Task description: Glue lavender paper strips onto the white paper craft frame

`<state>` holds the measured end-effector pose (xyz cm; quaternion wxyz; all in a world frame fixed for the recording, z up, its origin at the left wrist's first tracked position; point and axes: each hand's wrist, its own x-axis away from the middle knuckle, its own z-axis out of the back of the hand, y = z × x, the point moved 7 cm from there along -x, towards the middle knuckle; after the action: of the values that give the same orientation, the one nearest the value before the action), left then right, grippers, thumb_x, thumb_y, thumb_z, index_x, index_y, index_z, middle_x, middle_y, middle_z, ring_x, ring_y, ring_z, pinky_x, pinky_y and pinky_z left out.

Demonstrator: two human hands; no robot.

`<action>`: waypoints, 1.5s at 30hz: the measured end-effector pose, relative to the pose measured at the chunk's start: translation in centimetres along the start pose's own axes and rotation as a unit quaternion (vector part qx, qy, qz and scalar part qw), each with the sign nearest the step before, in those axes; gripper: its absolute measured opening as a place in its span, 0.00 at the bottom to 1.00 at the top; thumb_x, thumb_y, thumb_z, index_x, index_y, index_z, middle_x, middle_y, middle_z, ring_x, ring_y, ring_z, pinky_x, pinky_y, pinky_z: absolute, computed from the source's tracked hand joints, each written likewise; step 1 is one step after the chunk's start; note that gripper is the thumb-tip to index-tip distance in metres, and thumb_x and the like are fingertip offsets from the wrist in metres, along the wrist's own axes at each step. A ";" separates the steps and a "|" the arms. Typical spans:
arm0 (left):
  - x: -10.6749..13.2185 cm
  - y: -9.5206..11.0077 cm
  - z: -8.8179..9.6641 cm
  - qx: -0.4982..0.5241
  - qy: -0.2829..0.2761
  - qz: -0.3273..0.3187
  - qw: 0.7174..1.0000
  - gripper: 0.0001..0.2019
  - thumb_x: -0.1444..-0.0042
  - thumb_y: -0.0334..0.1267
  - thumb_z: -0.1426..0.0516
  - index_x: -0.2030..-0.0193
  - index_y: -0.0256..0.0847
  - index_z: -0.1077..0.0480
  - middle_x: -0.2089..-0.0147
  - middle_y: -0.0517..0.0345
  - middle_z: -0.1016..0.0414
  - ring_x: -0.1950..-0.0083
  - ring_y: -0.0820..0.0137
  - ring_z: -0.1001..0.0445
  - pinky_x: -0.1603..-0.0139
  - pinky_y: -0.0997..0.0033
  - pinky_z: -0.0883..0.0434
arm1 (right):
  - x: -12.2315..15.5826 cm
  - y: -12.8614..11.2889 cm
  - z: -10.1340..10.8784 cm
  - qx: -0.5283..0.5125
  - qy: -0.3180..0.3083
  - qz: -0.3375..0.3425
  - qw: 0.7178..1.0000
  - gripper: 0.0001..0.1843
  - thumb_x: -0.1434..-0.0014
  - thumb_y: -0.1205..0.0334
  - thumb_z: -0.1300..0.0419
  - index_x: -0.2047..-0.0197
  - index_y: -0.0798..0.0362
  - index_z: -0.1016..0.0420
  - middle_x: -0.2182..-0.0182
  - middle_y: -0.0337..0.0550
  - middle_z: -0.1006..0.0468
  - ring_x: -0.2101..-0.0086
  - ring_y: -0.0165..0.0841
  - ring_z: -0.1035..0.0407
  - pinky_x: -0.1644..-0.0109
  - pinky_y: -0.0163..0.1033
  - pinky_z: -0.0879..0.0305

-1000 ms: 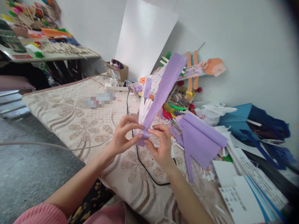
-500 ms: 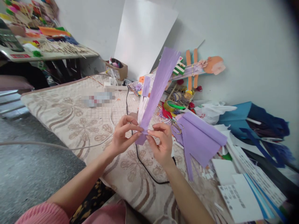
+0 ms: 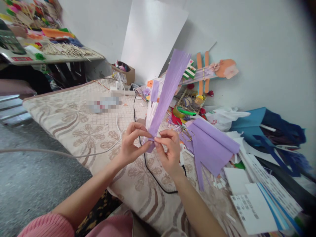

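Observation:
A long strip of purple crepe paper [image 3: 170, 85] stands upright above my fingers, its wide end tilted up to the right. Near its lower end, my left hand [image 3: 134, 141] pinches it between thumb and forefinger. My right hand [image 3: 169, 148] grips the same spot from the other side, fingertips almost touching the left ones. A short tail of the strip hangs below the pinch. Behind the strip are white sticks or rolls [image 3: 150, 113] and a smaller purple piece [image 3: 154, 91]. Scissors [image 3: 185, 132] lie to the right, beside a larger purple crepe sheet [image 3: 212, 148].
A black cable [image 3: 158, 184] and a white cable [image 3: 118, 128] cross the patterned tablecloth [image 3: 89, 135]. To the right are green tape [image 3: 181, 112], a white plastic bag [image 3: 224, 117], a blue bag [image 3: 249, 121] and printed papers [image 3: 259, 207]. A cardboard box [image 3: 127, 75] stands at the back.
My fingertips have drawn closer together at the pinch, and the purple tail below them looks narrower and more gathered. Everything else stays in place.

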<state>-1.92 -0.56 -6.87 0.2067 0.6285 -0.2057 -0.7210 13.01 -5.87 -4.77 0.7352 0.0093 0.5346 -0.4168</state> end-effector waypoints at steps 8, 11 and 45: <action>0.7 -0.9 0.4 0.024 -0.026 0.013 0.999 0.09 0.38 0.34 0.39 0.52 0.47 0.24 0.56 0.54 0.31 0.52 0.67 0.30 0.51 0.62 0.29 | 0.3 0.2 -0.2 0.021 -0.015 0.012 1.000 0.12 0.36 0.64 0.40 0.50 0.43 0.28 0.56 0.43 0.29 0.54 0.38 0.30 0.51 0.50 0.30; 0.7 -0.9 0.4 0.029 -0.025 0.012 0.999 0.09 0.38 0.34 0.39 0.52 0.47 0.24 0.56 0.54 0.31 0.53 0.67 0.30 0.51 0.62 0.29 | 0.3 0.2 -0.4 0.027 -0.019 0.024 0.999 0.14 0.35 0.65 0.41 0.48 0.43 0.30 0.55 0.43 0.29 0.53 0.38 0.30 0.50 0.51 0.29; 1.3 -3.4 -1.7 0.164 -0.053 0.078 0.982 0.35 0.41 0.42 0.36 0.29 0.52 0.46 0.26 0.47 0.45 0.26 0.52 0.44 0.31 0.47 0.34 | 10.2 5.4 0.3 0.387 -0.398 -0.218 0.803 0.27 0.37 0.77 0.51 0.37 0.50 0.33 0.38 0.55 0.29 0.58 0.40 0.20 0.67 0.38 0.27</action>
<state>-0.48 1.50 -10.03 0.1455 0.5965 -0.3801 -0.6917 17.49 -8.61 -15.06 0.7086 0.0100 -0.0227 -0.7052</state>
